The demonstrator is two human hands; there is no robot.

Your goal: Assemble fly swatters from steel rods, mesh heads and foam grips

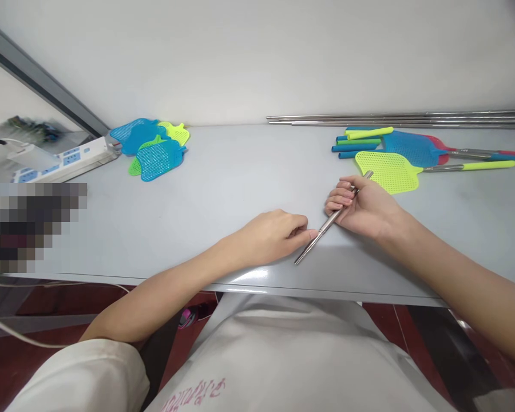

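Observation:
My right hand [364, 209], palm up, is closed round a short telescopic metal rod [326, 226]. The rod slants, its thin stepped end pointing down towards the table's front edge. My left hand [278, 234] is beside it with curled fingers, the thumb tip at the rod's middle. What those fingers hold, if anything, is hidden. Just beyond my right hand lies a yellow fly swatter [388, 174] with a metal shaft and yellow grip. Behind it are a blue swatter head [409, 147] and part of a red one [435, 143].
Blue, green and yellow tubes [356, 143] lie beside the swatters. Long metal rods [395, 119] run along the wall. Loose blue swatter heads [161, 160], with green and yellow ones, are at the back left. A power strip [75, 157] stands left on the grey table [223, 183].

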